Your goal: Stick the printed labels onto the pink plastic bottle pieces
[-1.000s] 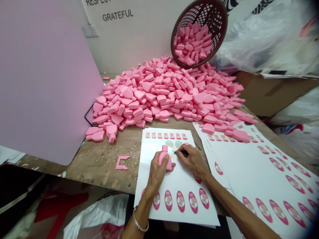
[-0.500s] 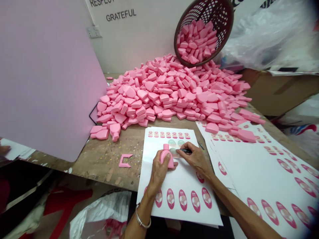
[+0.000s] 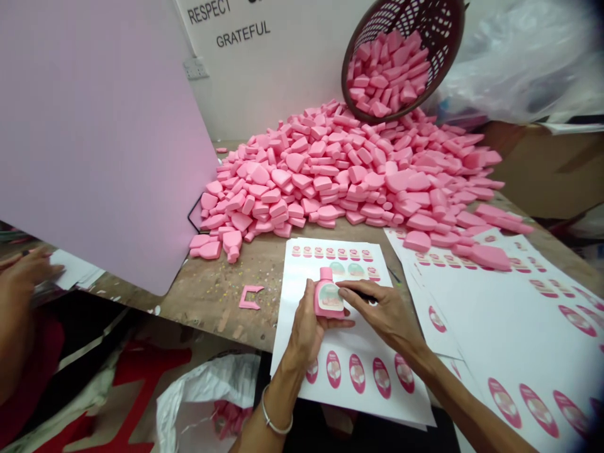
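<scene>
One pink bottle (image 3: 325, 276) gripped in my left hand (image 3: 304, 327), right hand (image 3: 383, 311) clutching some dark tool thingy (image 3: 366, 296) by the bottle's green label (image 3: 331, 296).

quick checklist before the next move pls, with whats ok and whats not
1. Pink bottle steady in the left hand: ok, gripped, cap end up in view.
2. Green label on the bottle's front: ok.
3. Label edges stuck flat: cannot tell, too small; the right hand is at its right edge.
4. Right hand free: not ok, it holds a dark slim tool.
5. Another person's hand away from the sticker sheet: ok, far left.
</scene>
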`<action>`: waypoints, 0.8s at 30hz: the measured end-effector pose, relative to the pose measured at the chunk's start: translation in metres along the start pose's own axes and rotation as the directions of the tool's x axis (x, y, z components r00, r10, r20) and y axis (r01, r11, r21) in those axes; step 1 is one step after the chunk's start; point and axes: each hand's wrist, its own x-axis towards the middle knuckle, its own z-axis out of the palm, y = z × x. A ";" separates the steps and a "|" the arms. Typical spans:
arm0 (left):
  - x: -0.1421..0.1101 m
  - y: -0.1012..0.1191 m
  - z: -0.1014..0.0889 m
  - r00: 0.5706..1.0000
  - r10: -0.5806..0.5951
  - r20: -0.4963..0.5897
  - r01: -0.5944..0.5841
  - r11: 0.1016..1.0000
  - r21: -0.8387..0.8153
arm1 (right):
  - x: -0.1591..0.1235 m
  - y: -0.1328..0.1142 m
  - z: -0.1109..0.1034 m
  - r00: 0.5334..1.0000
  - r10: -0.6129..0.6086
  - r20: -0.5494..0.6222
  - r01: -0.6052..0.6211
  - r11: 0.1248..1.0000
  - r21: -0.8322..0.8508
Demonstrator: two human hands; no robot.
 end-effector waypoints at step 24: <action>-0.005 0.006 0.001 0.999 -0.029 0.046 0.031 0.999 -0.039 | -0.003 -0.013 0.000 0.997 -0.060 -0.041 0.058 0.997 -0.057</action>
